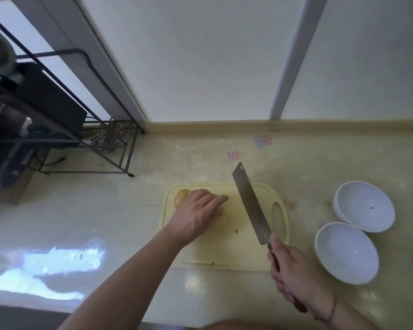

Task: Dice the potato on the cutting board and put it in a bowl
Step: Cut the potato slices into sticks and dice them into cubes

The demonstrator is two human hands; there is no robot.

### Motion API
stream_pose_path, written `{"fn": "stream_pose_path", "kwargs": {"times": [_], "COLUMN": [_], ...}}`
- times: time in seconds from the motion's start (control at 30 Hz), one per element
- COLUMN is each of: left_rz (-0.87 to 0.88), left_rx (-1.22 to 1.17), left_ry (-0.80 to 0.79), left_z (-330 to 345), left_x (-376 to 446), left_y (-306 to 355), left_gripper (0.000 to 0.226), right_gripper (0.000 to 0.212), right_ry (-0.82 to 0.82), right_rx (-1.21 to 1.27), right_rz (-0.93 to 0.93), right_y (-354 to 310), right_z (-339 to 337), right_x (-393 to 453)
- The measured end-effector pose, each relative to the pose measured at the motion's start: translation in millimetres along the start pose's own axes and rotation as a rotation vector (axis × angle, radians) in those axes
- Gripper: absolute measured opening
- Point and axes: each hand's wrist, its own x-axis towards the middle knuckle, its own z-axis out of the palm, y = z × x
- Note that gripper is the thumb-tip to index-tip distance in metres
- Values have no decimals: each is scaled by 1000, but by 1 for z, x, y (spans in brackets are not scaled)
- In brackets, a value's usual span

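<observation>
**Potato pinned, cleaver poised**

Fingers of the left hand [199, 209] lie fairly straight and close together, draped over the potato [181, 197] and pressing it onto the cutting board [246, 248]; whether the fingertips tuck under, I cannot tell. Right hand [293, 275] wraps the handle, the cleaver [249, 203] slanting toward 11 o'clock, just beside those fingertips. The potato sits at the board's 10 o'clock corner, apparently uncut. Expect it firm, dense and rounded, so likely to roll; a hold across the top, tips curled back from the edge, looks safest. Most of it hides under the palm. Two white bowls [346, 252] wait at 3 o'clock, well apart from the potato. The blade's height above the board is hard to read.
</observation>
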Motion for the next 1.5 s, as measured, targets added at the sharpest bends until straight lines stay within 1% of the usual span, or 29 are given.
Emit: {"fn": "stream_pose_path", "kwargs": {"times": [0.07, 0.1, 0.13, 0.2, 0.23, 0.27, 0.3, 0.4, 0.47, 0.5, 0.63, 0.83, 0.9, 1.0, 1.07, 1.17, 1.23, 1.4, 1.5], "left_rz": [-9, -81, -215, -550, -671, -724, -709, -518, -431, -417, -463, -461, -470, -488, -461, -373, -351, -370, -390], "left_rx": [-47, -116, -235, -507, -606, -648, -639, -456, -345, -305, -217, -247, -264, -276, -275, -245, -240, -263, -279], "left_ry": [77, 130, 182, 250, 238, 204, 163, 72, 77, 100, 154, 181, 178, 171, 171, 164, 156, 132, 129], "left_z": [-1, 0, 2, 9, 16, 24, 33, 46, 46, 46, 47, 55, 58, 59, 58, 57, 57, 59, 58], "left_x": [0, 0, 1, 6, 7, 7, 4, -8, -15, -18, -25, -21, -17, -14, -15, -17, -17, -16, -16], "left_y": [7, 16, 29, 60, 72, 81, 86, 89, 87, 85, 76, 86, 92, 93, 91, 89, 87, 85, 85], "left_gripper": [26, 24, 22, 20, 23, 25, 24, 26, 27, 28, 34, 12, 11, 12, 12, 6, 8, 10, 9], "right_gripper": [56, 55, 56, 57, 59, 60, 63, 64, 62, 60, 57, 52, 51, 53, 53, 51, 51, 51, 54], "right_ry": [6, 10, 11, 16, 23, 32, 37, 47, 65, 73, 91, 91, 80, 103, 111, 90, 85, 132, 202], "right_rx": [5, 11, 16, 23, 24, 24, 26, 38, 35, 27, 5, -52, -83, -211, -213, -199, -217, -296, -329], "right_rz": [6, 7, 11, 17, 20, 26, 32, 54, 60, 58, 42, 20, -1, -37, -41, -52, -72, -69, -13], "right_y": [5, 8, 12, 19, 23, 27, 31, 41, 44, 46, 47, 46, 47, 46, 44, 41, 39, 36, 33], "right_z": [-2, -2, -3, -4, -4, -4, -4, -4, -4, -3, -4, 0, 2, 1, -2, 0, 3, 4, 6], "right_x": [-3, -5, -6, -8, -9, -9, -10, -11, -10, -10, -10, -12, -11, -11, -13, -19, -22, -29, -36]}}
